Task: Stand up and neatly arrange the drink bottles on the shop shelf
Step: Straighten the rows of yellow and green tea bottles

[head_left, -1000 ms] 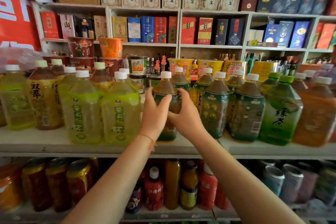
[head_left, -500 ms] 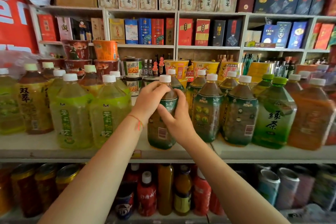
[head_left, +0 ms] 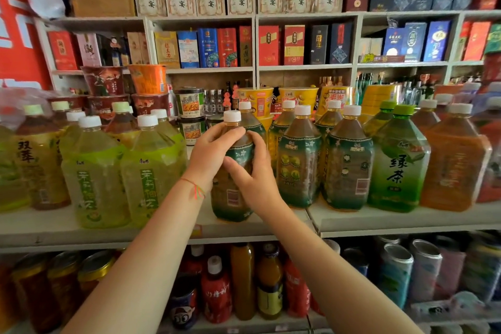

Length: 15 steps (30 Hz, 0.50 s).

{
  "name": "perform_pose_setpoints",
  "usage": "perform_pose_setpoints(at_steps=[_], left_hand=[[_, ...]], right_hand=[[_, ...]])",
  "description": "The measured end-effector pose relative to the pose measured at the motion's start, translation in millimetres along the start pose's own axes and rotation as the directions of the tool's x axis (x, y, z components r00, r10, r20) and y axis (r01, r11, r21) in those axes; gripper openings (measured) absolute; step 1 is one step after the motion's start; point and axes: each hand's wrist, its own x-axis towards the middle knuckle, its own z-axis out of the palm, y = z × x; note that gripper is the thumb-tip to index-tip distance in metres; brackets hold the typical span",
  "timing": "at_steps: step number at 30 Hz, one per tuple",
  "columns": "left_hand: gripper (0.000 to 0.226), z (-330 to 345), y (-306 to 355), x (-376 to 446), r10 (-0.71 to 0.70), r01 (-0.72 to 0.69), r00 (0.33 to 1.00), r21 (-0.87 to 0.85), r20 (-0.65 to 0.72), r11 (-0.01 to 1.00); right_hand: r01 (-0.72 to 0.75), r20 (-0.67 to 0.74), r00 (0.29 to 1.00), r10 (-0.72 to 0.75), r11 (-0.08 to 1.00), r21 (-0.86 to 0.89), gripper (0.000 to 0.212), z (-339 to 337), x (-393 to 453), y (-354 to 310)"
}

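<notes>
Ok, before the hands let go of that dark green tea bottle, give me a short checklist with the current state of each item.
1. Both hands gripping: left hand and right hand wrap the dark green tea bottle - ok.
2. Bottle upright: ok.
3. Base flat on shelf: looks seated, ok.
4. Front label facing out: barcode side faces the camera, not ok.
5. In line with the neighbouring green bottle: stands further forward, not ok.
6. Cap on: ok.
</notes>
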Motion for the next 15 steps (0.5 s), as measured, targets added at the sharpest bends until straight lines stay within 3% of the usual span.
perform_pose_setpoints(at_steps=[4, 7, 11, 15], left_hand=[[0.017, 2, 0, -2, -0.001, 0.001, 1.000, -0.017, -0.001, 1.000], [0.013, 12, -2, -7, 0.092, -0.090, 0.994, 0.045, -0.052, 0.995], [0.021, 14, -6, -9, 0.091, -0.093, 0.993, -0.023, -0.072, 0.995], [0.018, 18, -6, -7, 0.111, -0.105, 0.985, 0.047, -0.130, 0.993]], right_hand=[[-0.008, -0.031, 0.999, 0.009, 0.999, 0.032, 0.074, 6, -5, -5], [-0.096, -0.229, 0.965, 0.131, 0.983, 0.158, 0.054, 14, 0, -22], [-0.143, -0.272, 0.946, 0.176, 0.980, 0.135, 0.057, 17, 12, -30], [-0.118, -0.288, 0.946, 0.146, 0.987, 0.112, 0.055, 13, 14, -25]])
